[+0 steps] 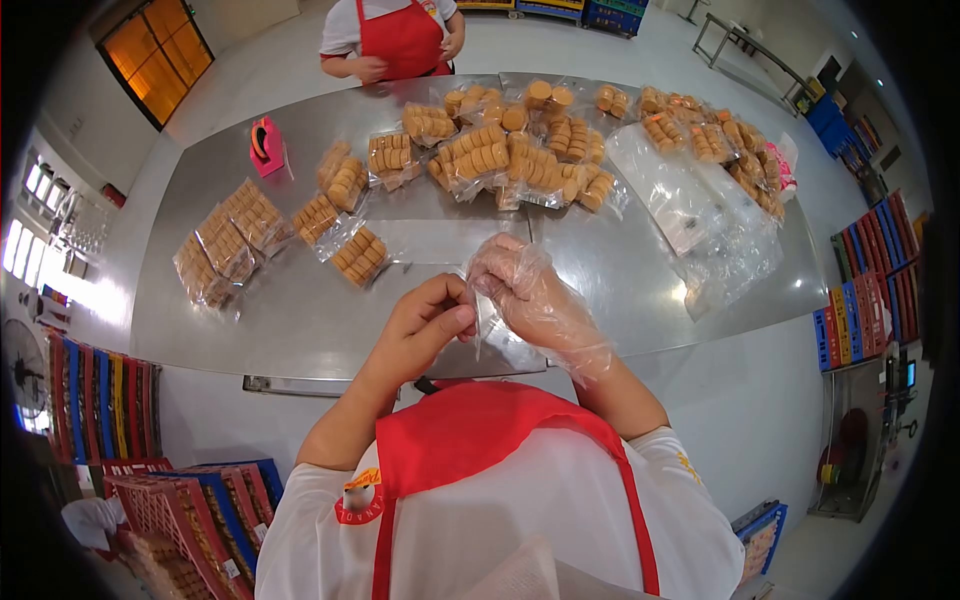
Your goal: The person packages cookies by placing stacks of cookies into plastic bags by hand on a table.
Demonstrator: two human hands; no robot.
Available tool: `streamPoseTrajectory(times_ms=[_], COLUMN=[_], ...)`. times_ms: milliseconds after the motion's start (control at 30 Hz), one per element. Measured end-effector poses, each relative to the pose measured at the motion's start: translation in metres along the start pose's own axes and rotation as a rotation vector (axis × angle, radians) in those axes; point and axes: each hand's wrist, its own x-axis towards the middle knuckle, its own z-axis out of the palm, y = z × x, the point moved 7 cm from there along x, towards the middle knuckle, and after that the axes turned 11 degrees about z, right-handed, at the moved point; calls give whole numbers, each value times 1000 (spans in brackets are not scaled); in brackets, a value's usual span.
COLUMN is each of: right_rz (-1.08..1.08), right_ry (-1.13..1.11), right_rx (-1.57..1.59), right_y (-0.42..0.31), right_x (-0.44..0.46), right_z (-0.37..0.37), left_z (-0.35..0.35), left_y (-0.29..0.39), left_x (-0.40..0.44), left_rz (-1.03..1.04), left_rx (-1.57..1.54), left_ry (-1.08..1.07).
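Steel table (pixel 250 335) spans the room, biscuit packs (pixel 475 155) heaped on its far side. At its near edge, the bare left hand (pixel 423 322) pinches thin clear film (pixel 478 335); the gloved right hand (pixel 520 290) bunches beside it, its grip unclear. Light, slow fingertip tension should avoid tearing.

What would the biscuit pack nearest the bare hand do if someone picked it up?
The pack would probably bend a little, its round biscuits sitting in rows inside thin clear film. Squeezed, the baked-looking biscuits might crumble. The shiny film may slide on the metal table.
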Motion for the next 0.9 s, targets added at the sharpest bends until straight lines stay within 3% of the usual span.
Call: streamPoseTrajectory(times_ms=[133, 233, 333, 433, 533, 633, 733, 833, 900], right_rz=[31, 251, 289, 442, 478, 594, 424, 466, 523], right_ry=[-118, -93, -287, -88, -129, -134, -97, -135, -126], right_rx=[-20, 476, 692, 854, 635, 578, 872, 871, 808], right_y=[7, 6, 1, 20, 35, 42, 36, 37, 43], right_x=[-3, -13, -22, -32, -34, -36, -34, -37, -38], right_z=[7, 12, 22, 23, 32, 40, 36, 34, 33], left_z=[0, -5, -1, -6, -21, -13, -3, 3, 4], left_y=[9, 1, 1, 1, -3, -1, -5, -16, -19], left_x=[-1, -2, -1, 2, 5, 9, 14, 16, 14], left_rz=[13, 14, 18, 109, 136, 207, 96, 25, -4], left_rx=[383, 237, 137, 161, 283, 733, 359, 30, -17], left_ry=[-21, 90, 51, 101, 138, 131, 65, 49, 41])
